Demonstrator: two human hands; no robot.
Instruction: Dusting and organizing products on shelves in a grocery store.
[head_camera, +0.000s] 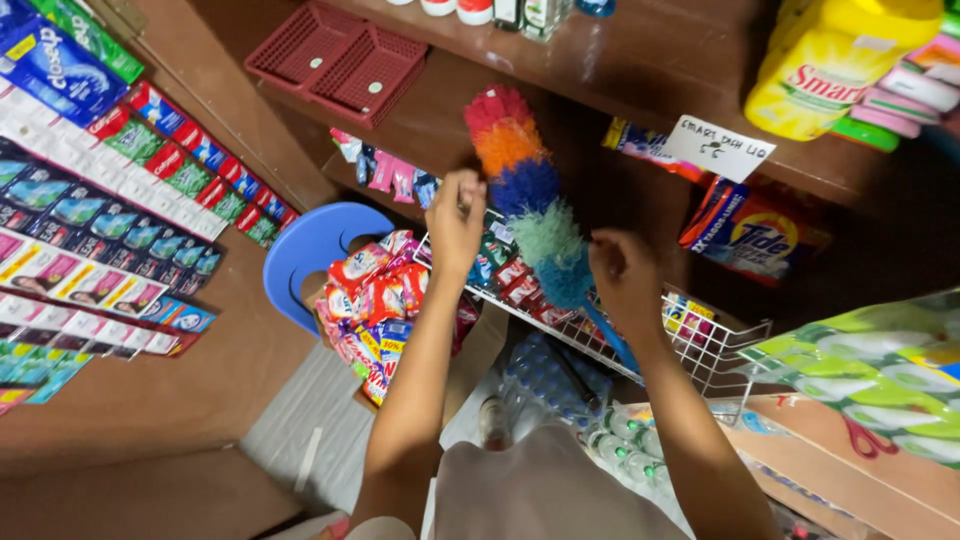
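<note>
A fluffy duster (528, 190) banded in red, orange, blue and teal leans out of a white wire basket (700, 350) below a wooden shelf. My right hand (625, 275) is closed near the duster's lower teal end and blue handle; whether it grips the handle I cannot tell. My left hand (455, 220) is raised just left of the duster, fingers pinched together above the basket's small sachets (505, 275). Whether it pinches something is hidden.
Red sachet strips (375, 300) hang over a blue plastic stool (310, 250). Toothpaste boxes (110, 230) line the left wall. Two red baskets (340, 60), a yellow detergent jug (835, 65) and detergent packs (755, 230) sit on wooden shelves. Bottled water packs (620, 430) lie below.
</note>
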